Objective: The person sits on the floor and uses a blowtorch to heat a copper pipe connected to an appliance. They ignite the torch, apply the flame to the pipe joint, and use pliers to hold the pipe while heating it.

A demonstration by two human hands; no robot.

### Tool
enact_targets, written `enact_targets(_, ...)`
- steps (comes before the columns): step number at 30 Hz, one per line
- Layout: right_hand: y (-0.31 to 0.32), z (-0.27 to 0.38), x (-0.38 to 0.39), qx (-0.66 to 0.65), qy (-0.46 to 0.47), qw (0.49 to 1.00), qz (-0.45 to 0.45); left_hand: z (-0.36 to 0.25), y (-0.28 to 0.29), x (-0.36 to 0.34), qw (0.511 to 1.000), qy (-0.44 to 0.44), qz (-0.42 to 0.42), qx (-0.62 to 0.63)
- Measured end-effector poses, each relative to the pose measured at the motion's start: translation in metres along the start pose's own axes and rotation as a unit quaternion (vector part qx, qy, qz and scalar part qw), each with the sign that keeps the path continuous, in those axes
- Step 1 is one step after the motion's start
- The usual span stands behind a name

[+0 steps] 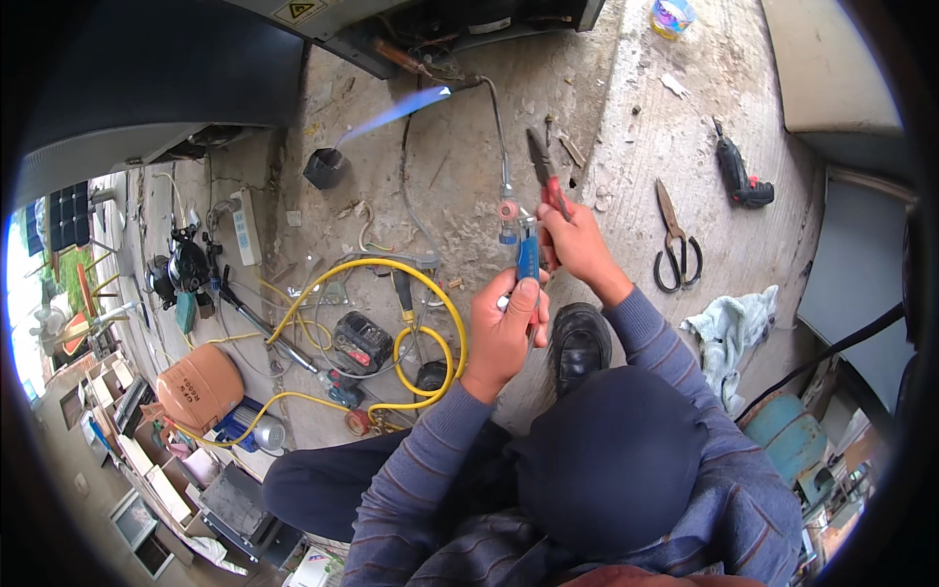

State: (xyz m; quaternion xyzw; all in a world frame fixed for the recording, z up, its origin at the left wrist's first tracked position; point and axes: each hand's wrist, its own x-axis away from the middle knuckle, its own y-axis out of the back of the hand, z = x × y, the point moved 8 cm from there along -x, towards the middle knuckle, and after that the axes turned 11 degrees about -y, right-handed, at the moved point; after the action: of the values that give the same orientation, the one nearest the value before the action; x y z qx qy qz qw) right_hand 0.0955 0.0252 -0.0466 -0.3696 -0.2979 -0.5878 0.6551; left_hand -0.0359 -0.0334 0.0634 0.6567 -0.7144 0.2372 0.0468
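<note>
My left hand (504, 328) is closed around a blue-handled tool (528, 258) with a metal head; its exact kind cannot be made out. Close beside it, my right hand (584, 247) grips red-handled pliers (555, 188), whose long dark jaws point away from me. At the metal head of the blue tool, a thin dark tube (499, 132) ends in a pinkish round fitting (507, 210) with a blue part below. That tube runs up to copper piping (396, 55) under the appliance (342, 44). My fingers partly hide both tools.
Scissors (671, 235), a cordless drill (741, 174) and a white rag (726, 338) lie right. Left are a dark cup (326, 168) with a blue streak above it, a coiled yellow hose (460, 323), a black battery pack (363, 342), a power strip (245, 230) and a brown canister (201, 383).
</note>
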Motion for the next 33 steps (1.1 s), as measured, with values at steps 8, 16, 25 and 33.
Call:
enact_targets(8,0.09,-0.005,0.052,0.361,0.088,0.861,-0.349,0.051,-0.002,0.015,0.998,0.053,0.016,-0.008)
enact_targets(16,0.093,0.013,0.121,0.41,0.278,0.709,-0.503,0.063,-0.015,0.02,0.996,0.072,0.048,-0.038)
enact_targets(25,-0.007,-0.03,0.087,-0.124,0.001,0.989,0.076,0.079,-0.018,0.022,0.994,0.049,0.055,-0.08)
enact_targets(33,-0.002,-0.052,0.061,-0.265,0.066,0.962,0.031,0.033,0.006,0.011,0.902,-0.129,0.07,-0.407)
